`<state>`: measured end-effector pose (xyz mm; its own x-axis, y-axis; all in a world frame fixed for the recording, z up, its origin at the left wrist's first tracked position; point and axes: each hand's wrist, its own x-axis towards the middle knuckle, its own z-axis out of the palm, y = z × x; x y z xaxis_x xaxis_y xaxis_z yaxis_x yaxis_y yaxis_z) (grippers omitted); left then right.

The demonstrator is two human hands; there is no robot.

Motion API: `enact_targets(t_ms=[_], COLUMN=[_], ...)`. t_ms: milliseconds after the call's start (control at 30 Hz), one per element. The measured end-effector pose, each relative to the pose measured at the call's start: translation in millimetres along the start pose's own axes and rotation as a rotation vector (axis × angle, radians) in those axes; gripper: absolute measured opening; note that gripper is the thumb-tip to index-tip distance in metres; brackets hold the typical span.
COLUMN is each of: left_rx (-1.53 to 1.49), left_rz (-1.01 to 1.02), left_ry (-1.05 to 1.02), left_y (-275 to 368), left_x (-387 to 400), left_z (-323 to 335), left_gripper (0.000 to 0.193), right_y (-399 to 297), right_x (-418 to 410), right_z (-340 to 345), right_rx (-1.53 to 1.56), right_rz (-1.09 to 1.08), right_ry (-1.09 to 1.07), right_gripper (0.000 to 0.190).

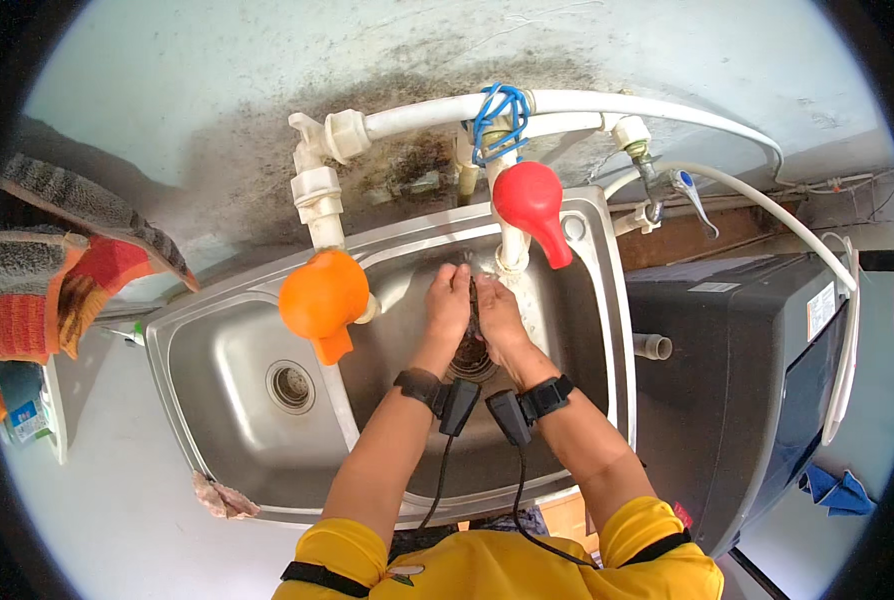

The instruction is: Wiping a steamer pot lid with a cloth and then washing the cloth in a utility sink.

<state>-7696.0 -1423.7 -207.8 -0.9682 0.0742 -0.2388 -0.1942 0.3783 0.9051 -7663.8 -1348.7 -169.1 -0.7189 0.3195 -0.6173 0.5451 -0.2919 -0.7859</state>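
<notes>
My left hand (449, 300) and my right hand (498, 311) are close together, low in the right basin (567, 360) of a stainless steel double sink. Between the palms they hold a dark brown item (474, 311); its kind is hard to make out, as the fingers cover most of it. Just below the hands, a drain strainer (471, 367) is partly hidden by the wrists. A white plastic tap spout (513, 251) with a red handle (529, 199) comes down beside the fingertips of my right hand. Black straps with cabled devices circle both wrists.
An orange-handled tap (324, 300) reaches over the left basin (229, 420). White pipes (447, 112) run along the stained wall, tied with blue cord (501, 120). A dark top-loading appliance (687, 390) stands right. Towels (79, 255) hang left; a crumpled rag (222, 496) lies on the sink's rim.
</notes>
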Motion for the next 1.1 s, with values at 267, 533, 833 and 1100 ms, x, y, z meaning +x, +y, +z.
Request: enact_targets(t_ms=[267, 533, 833, 1100], left_rx=[0.086, -0.731, -0.873, -0.031], left_rz=[0.136, -0.573, -0.574, 0.031], left_ry=[-0.048, -0.177, -0.224, -0.116], left_y=[12, 12, 15, 29], left_x=[-17, -6, -16, -41], left_z=[10, -33, -27, 5], left_gripper=[0.030, 0.031, 0.019, 0.035], right_y=[8, -20, -1, 18], right_x=[18, 11, 26, 39], right_z=[-13, -45, -43, -26], right_rx=[0.120, 0.318, 0.226, 0.709], right_rz=[-0.021, 0.306, 0.346, 0.265], right_ry=[0.002, -0.176, -0.031, -0.049], right_gripper=[0.035, 0.046, 0.036, 0.019])
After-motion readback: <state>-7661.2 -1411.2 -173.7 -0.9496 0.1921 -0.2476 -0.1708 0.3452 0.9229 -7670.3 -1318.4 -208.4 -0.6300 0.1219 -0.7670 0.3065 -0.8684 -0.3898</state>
